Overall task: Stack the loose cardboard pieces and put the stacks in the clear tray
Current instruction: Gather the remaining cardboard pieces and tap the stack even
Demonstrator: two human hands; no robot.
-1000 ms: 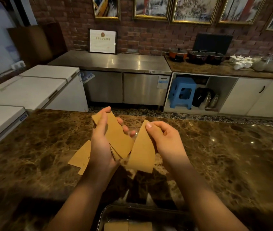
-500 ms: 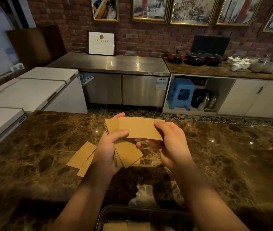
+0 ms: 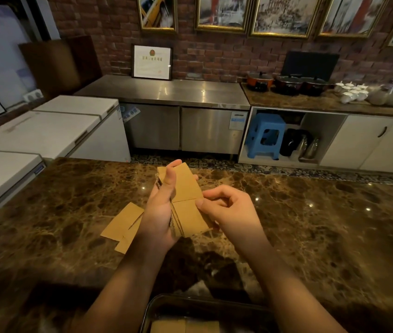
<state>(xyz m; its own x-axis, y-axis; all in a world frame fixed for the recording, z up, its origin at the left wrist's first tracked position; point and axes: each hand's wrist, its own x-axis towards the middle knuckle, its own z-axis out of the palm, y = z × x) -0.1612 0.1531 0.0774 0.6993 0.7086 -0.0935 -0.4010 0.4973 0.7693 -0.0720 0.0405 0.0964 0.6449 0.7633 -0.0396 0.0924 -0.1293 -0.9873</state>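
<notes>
My left hand (image 3: 160, 212) grips a stack of brown cardboard pieces (image 3: 186, 203) above the marble counter, thumb laid across the top piece. My right hand (image 3: 226, 210) pinches the stack's right edge with curled fingers. Loose cardboard pieces (image 3: 123, 224) lie flat on the counter just left of my left wrist, partly hidden by it. The clear tray (image 3: 205, 306) sits at the bottom edge of the view, close to me, with cardboard (image 3: 183, 326) lying inside it.
The dark marble counter (image 3: 310, 236) stretches wide on both sides of my hands. White chest freezers (image 3: 46, 131) stand beyond its left end. A steel cabinet and shelves with a blue stool (image 3: 264, 137) line the far brick wall.
The piece my right hand carried has been laid onto the stack in my left hand. The right hand has shifted to the stack's right edge, and the pieces now sit more squared together.
</notes>
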